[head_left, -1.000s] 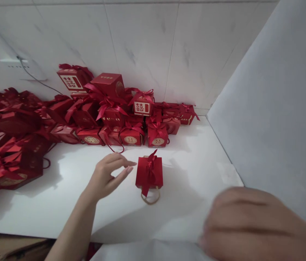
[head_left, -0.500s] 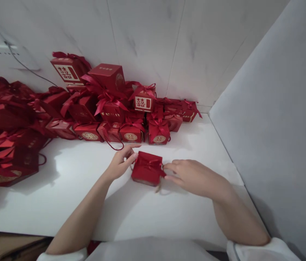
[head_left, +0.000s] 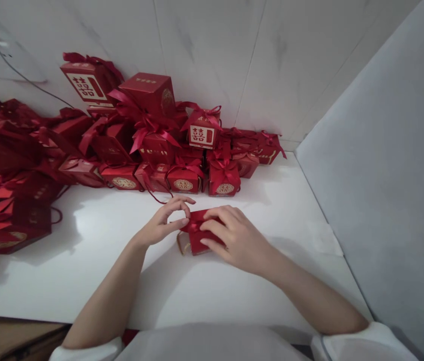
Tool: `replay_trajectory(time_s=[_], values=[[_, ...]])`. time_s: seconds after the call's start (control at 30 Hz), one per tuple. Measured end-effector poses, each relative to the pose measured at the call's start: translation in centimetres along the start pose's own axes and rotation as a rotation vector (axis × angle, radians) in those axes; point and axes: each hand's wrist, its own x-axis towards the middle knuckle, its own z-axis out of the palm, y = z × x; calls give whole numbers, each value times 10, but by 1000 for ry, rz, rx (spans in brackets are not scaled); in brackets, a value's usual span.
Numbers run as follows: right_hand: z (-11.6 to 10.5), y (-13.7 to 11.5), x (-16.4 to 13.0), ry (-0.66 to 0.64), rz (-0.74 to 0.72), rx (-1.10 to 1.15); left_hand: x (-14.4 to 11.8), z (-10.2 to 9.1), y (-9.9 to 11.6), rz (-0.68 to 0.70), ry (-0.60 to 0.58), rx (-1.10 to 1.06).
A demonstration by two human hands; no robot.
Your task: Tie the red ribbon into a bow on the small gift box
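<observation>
The left hand (head_left: 161,225) pinches the ribbon (head_left: 192,226), apparently; the right hand (head_left: 230,238) lies curled over the red box (head_left: 196,240).

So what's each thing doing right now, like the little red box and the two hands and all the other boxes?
Red box: on the table, held between both hands.
Ribbon: on the box, pinched by the left hand.
Left hand: fingers on the ribbon.
Right hand: lying over the box.
Box pile: stacked against the wall, ribbons tied.
Table: white, bearing the boxes.
</observation>
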Motion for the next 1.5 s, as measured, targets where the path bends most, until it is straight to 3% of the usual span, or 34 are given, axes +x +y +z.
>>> replay_trajectory(time_s=[0.2, 0.3, 0.5, 0.63, 0.77, 0.9, 1.1, 1.3, 1.5], values=[[30, 5, 6, 14, 43, 16, 3, 4, 1, -85, -9, -201], [30, 10, 6, 10, 91, 36, 4, 7, -1, -102, -21, -254], [21, 16, 6, -29, 12, 142, 5, 9, -6, -122, -41, -336], [27, 18, 8, 16, 75, 204, 6, 12, -7, -127, -53, -377], [31, 23, 10, -47, 63, 286, 5, 13, -7, -171, -69, -393], [20, 30, 11, -85, 21, 349, 5, 11, -5, -169, -66, -301], [-5, 40, 8, -298, -56, 322, 5, 9, -6, -83, -35, -279], [-21, 40, 2, -326, -90, 289, 5, 25, 3, -23, 175, -198], [-29, 34, 0, -279, -140, 268, 6, 49, 17, -32, 159, -52]])
